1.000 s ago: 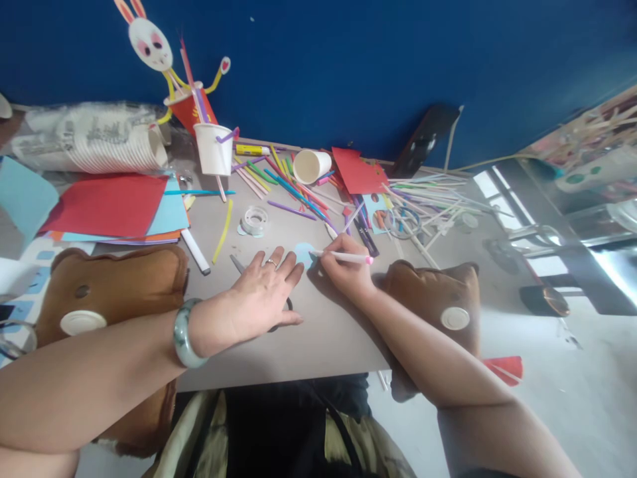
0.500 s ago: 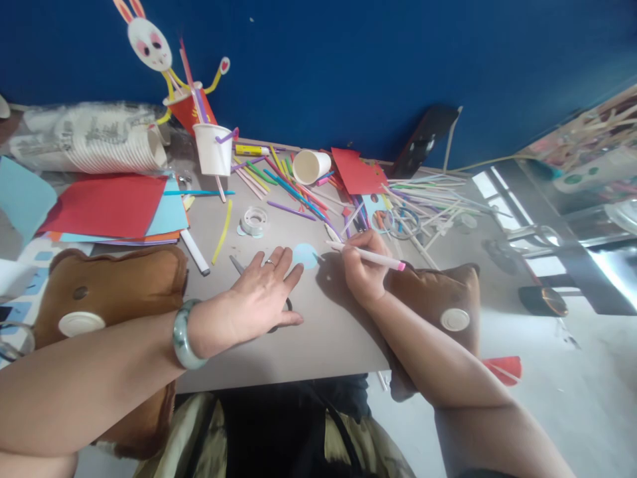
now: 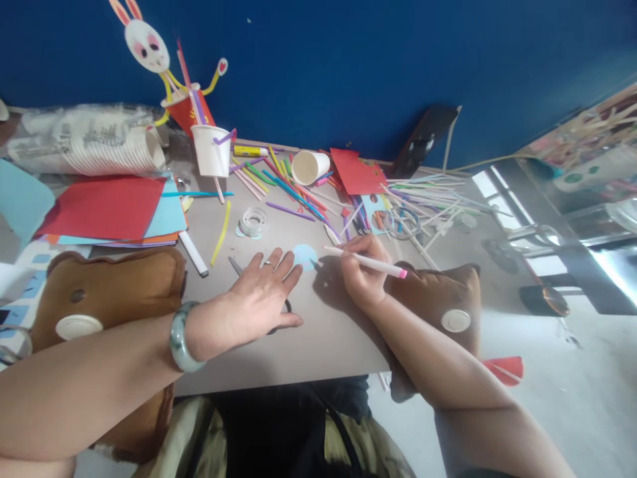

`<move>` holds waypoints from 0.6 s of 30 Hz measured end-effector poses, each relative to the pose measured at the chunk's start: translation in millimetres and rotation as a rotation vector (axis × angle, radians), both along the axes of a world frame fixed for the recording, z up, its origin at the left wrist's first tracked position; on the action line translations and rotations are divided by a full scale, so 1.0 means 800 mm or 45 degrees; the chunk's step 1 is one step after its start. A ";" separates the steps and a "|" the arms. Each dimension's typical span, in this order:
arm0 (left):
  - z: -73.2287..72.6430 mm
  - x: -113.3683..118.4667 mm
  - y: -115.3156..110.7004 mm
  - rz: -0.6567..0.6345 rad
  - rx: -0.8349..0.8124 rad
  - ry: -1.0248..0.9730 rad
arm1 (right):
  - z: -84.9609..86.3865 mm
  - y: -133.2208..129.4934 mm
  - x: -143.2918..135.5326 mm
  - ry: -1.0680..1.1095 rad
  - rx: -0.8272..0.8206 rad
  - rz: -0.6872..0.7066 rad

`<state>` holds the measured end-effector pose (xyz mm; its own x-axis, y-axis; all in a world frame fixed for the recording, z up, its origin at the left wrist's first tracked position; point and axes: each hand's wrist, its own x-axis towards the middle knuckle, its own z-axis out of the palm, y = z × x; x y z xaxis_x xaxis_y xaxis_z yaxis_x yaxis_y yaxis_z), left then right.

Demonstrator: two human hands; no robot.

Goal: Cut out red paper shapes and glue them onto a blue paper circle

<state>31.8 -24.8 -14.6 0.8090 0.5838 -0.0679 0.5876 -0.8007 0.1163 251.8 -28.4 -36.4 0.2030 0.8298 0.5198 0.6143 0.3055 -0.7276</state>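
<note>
Fingers (image 3: 352, 257) of the right hand (image 3: 367, 279) are clamped on a pen (image 3: 382, 266), white with a pink end. Its tip points left, toward a blue disc (image 3: 305, 256) that lies flat on the counter (image 3: 318, 348) between the two hands. The tip is just beside the disc's right edge and looks raised, with a shadow beneath.

On the other side, the left hand (image 3: 253, 299) is laid palm down, fingers a little apart and thumb held out. Its fingertips reach the disc's left edge; whether they touch it, I cannot tell. Under this hand are scissors (image 3: 235, 265), mostly covered: a blade juts out to the left, and part of the dark handle shows near the thumb. A ring (image 3: 269, 264) sits on one finger, and a bangle (image 3: 184, 337) circles the left wrist.

Beyond the left hand are a tape roll (image 3: 253, 223), a yellow strip (image 3: 220, 234) and a white marker (image 3: 194, 253). Farther left, red paper (image 3: 102, 209) tops a pile of coloured sheets, in front of stacked cups (image 3: 94, 143) in clear wrap. A rabbit figure (image 3: 146, 45) rises against the blue wall (image 3: 318, 60). Coloured sticks (image 3: 293, 187) lie scattered around a tipped cup (image 3: 310, 167), and pale straws (image 3: 438, 192) spread to the right.
</note>
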 end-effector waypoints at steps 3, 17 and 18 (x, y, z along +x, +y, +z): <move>0.000 0.000 0.000 -0.006 -0.006 -0.002 | 0.001 -0.001 -0.001 0.013 0.016 0.033; 0.001 0.000 -0.005 0.017 0.019 0.007 | -0.001 0.002 -0.019 -0.057 -0.372 0.151; 0.003 0.000 -0.006 0.023 0.025 0.013 | -0.002 0.002 -0.019 -0.057 -0.391 0.153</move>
<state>32.0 -29.4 -12.4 0.7976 0.5998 -0.0644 0.6032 -0.7920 0.0944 236.3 -27.0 -37.9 0.0766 0.9657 0.2479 0.6202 0.1485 -0.7702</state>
